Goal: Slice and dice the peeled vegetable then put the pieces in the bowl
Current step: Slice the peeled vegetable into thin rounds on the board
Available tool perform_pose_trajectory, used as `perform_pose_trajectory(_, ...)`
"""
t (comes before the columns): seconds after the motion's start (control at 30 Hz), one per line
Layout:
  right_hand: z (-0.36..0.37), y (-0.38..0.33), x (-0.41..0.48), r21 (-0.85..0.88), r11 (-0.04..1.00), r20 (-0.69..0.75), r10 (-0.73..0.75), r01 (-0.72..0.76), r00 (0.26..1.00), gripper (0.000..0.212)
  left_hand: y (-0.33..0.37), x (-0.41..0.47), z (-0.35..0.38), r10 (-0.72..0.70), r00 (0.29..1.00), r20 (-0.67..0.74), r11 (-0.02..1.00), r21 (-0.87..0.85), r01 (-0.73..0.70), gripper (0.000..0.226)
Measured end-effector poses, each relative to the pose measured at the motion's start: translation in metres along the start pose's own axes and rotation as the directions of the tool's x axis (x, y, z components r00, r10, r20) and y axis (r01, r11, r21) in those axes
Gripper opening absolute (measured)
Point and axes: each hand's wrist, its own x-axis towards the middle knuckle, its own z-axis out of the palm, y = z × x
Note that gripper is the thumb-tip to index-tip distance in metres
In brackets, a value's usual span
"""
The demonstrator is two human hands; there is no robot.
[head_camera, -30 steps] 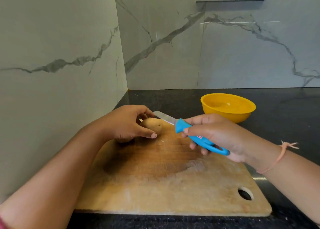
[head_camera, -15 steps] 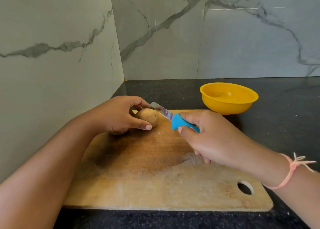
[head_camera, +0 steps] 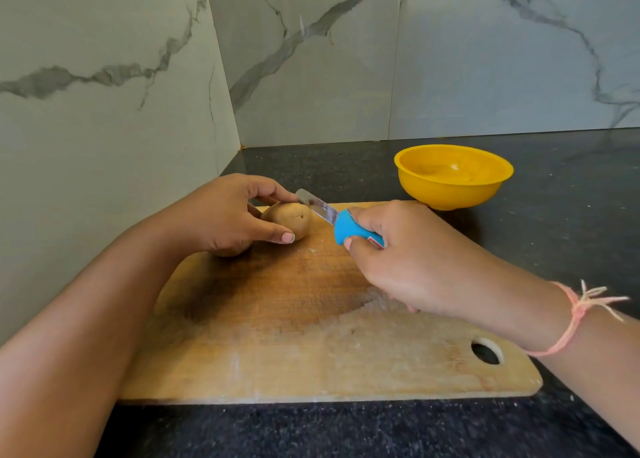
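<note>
Potato (head_camera: 291,220) under left hand (head_camera: 225,215), on board (head_camera: 294,319)

head view: worn above the cutting board (head_camera: 311,353) | aimed forward and down | board seen close, lower frame filled | wall corner (head_camera: 229,94) seen beyond the board

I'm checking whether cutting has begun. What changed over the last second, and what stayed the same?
The right hand reset its grip on the blue-handled knife, closing over the handle so its tail, visible before, is hidden. The blade stays at the far side of the brown potato, no cut visible. The left hand still holds the potato on the wooden cutting board; the round yellow bowl has not moved.
</note>
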Motion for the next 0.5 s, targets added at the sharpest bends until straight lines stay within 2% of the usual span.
perform_pose_trajectory(0.37, -0.004, -0.012, 0.02, -0.033, 0.996, 0.079, 0.089, -0.087, 0.993, 0.038, -0.001, 0.003, -0.002, 0.016, 1.0, 0.027, 1.0, -0.011, -0.016, 0.042)
perform_pose_trajectory(0.5, 0.002, -0.016, 0.026, -0.133, 0.989, 0.05, 0.068, -0.061, 0.996, 0.034, -0.002, 0.003, -0.001, 0.019, 1.0, 0.017, 1.0, -0.01, -0.018, 0.038)
